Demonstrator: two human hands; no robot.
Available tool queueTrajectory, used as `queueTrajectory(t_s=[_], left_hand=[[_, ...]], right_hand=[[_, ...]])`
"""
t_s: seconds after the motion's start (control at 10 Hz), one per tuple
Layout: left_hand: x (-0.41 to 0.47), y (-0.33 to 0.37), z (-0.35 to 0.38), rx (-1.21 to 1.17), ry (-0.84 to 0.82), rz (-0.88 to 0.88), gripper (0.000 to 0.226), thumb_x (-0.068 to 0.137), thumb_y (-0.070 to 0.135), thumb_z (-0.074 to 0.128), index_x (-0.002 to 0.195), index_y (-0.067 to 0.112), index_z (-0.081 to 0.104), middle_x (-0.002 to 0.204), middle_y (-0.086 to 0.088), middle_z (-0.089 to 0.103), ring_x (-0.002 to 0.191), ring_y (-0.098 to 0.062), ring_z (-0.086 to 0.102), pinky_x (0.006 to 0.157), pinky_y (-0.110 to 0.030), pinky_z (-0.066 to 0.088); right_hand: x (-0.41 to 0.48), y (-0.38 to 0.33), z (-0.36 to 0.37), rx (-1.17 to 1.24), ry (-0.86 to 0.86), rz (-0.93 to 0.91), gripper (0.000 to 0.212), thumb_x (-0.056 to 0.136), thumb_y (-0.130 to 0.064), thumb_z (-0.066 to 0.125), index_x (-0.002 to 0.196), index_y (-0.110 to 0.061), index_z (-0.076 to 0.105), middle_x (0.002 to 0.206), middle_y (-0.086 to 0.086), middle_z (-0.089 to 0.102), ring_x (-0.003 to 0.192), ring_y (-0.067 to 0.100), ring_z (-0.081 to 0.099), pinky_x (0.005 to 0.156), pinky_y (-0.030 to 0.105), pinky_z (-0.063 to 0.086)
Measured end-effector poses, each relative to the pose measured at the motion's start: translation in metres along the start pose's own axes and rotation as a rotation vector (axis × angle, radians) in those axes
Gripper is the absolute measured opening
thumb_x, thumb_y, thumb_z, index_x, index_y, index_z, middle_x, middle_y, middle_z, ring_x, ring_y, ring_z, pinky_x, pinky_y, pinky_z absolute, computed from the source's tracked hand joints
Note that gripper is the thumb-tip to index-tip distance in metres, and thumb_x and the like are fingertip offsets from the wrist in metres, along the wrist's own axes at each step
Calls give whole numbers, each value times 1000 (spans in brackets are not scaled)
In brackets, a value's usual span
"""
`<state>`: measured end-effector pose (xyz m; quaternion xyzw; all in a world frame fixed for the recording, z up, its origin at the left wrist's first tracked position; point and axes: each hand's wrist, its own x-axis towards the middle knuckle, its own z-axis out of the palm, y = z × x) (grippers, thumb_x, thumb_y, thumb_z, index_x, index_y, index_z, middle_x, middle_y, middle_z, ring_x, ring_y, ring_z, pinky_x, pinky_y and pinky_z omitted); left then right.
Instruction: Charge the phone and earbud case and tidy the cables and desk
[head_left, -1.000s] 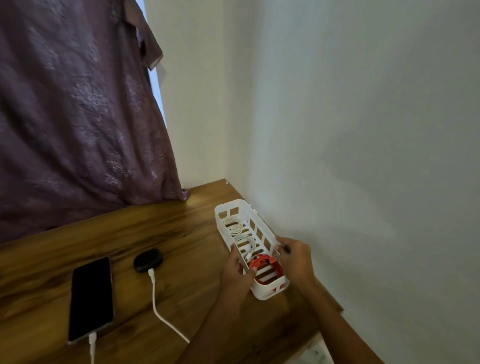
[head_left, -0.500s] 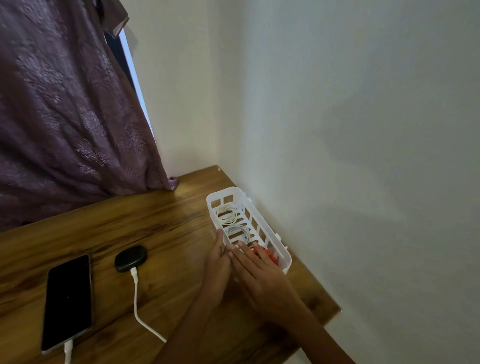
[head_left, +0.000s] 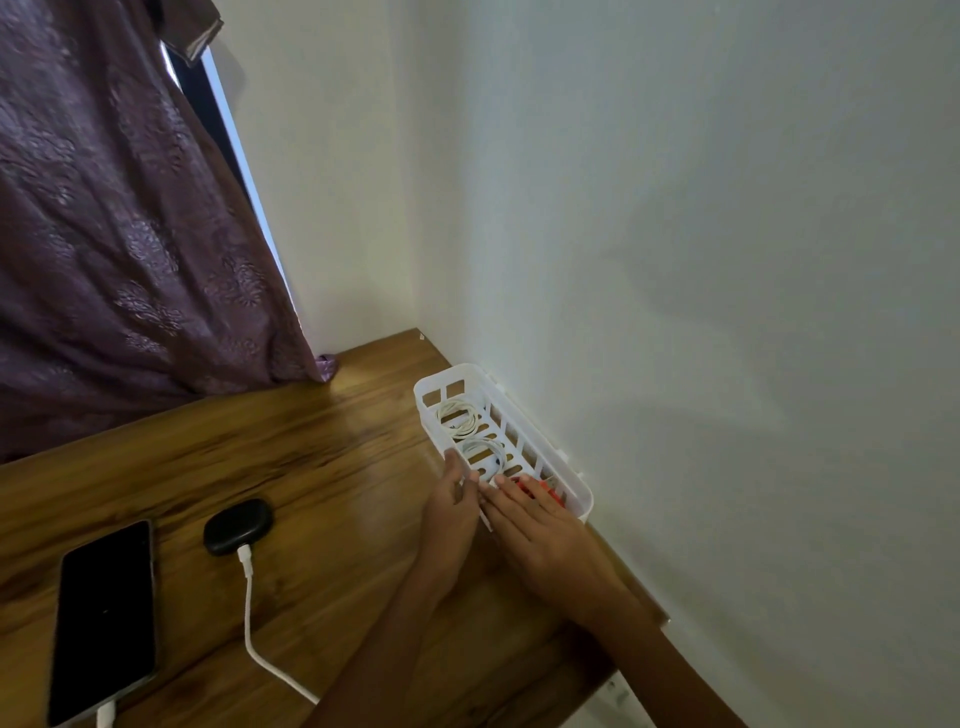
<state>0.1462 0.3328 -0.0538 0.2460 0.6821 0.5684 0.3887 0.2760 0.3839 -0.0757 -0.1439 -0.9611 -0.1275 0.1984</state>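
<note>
A white slotted basket (head_left: 524, 410) lies along the right wall on the wooden desk (head_left: 322, 467). Two coiled white cables (head_left: 457, 415) and a red cable (head_left: 545, 488) lie inside it. My left hand (head_left: 452, 514) rests flat against the basket's near long side, fingers apart. Over the basket's near end lies my right hand (head_left: 540, 530), fingers spread across the red cable, gripping nothing. A black phone (head_left: 106, 618) lies at the lower left with a white plug in its bottom. Beside it, the black earbud case (head_left: 239, 526) has a white cable (head_left: 249, 613) plugged in.
A purple curtain (head_left: 114, 234) hangs over the desk's back left. White walls meet at the back corner. The desk's right edge ends just behind my right wrist, and a white object (head_left: 615, 691) shows below it.
The basket has slid back against the right wall. My hands shifted from gripping its near end to lying flat on and beside it. The view has tilted.
</note>
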Motion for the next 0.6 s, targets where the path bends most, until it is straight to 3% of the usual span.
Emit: queueTrajectory(t_s=[0.1,0.3,0.4,0.5,0.6], left_hand=[[6,-2,5,44,15,-4,47,98,22,39,144,22,28,131,-8,53,106,-16,57,88,-34,53],[7,1,4,107,-7,22,44,98,27,36,141,21,31,130,-7,54,106,-18,58,92,-41,52],[-2,7,-11,324,-33,109,40,99,27,34,137,16,35,136,-8,50,116,-20,54,98,-41,48],[-25,2,-34,589,-11,236,50,99,30,31,146,16,20,155,-2,19,143,-21,16,116,-43,23],[-48,5,-51,664,11,294,54,99,32,29,147,14,11,157,-1,6,145,-16,1,119,-37,10]], right_hand=[[-3,5,4,8,54,-7,49,83,-23,64,129,-11,51,131,6,56,124,21,51,106,43,32],[-1,7,9,25,-18,32,41,98,-28,31,133,-13,44,136,5,52,128,22,46,108,47,30],[4,5,2,54,-82,79,48,100,-33,16,133,-17,47,137,2,51,131,24,43,109,53,25],[6,-13,-16,144,-1,160,49,100,-39,17,136,-20,43,141,4,46,135,26,35,110,56,26],[21,-34,-34,197,61,231,51,99,-41,17,134,-16,46,139,7,48,133,28,37,109,57,24]])
